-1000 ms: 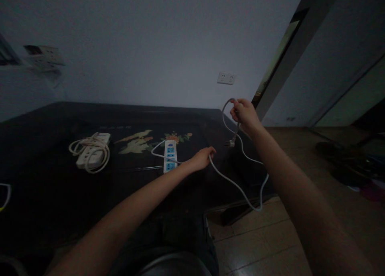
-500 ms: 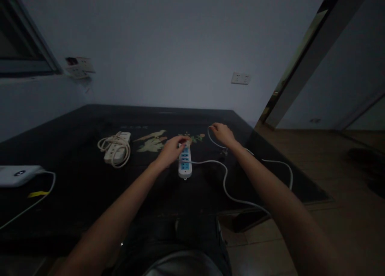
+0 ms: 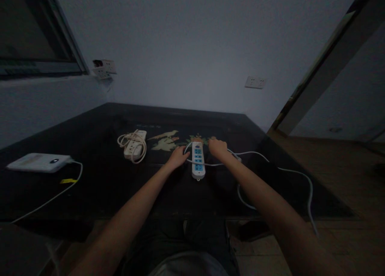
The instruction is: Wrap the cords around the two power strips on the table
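Note:
A white power strip (image 3: 198, 172) with blue sockets lies lengthwise on the dark table. Its grey-white cord (image 3: 210, 164) loops off the far end, bends back at the left side and crosses over the sockets to the right. My left hand (image 3: 178, 157) is just left of the strip, thumb and fingers closed on the bend of the cord. On the other side, my right hand (image 3: 217, 148) is curled beside the strip's far end. Cord emerges from behind that hand, which appears to grip it, though its fingertips are hidden. Further cord trails beyond my right forearm.
Another power strip (image 3: 131, 152), wrapped in its own cord, lies to the left. A white device (image 3: 39, 162) with a cable and yellow tag (image 3: 68, 181) sits at the table's far left. A wall socket (image 3: 255, 82) is behind. The table's right edge (image 3: 300, 165) borders the floor.
My right hand has come down and left from above the table, bringing cord toward the strip. My left hand moved to the strip's top end, then to its left side. The view has turned left.

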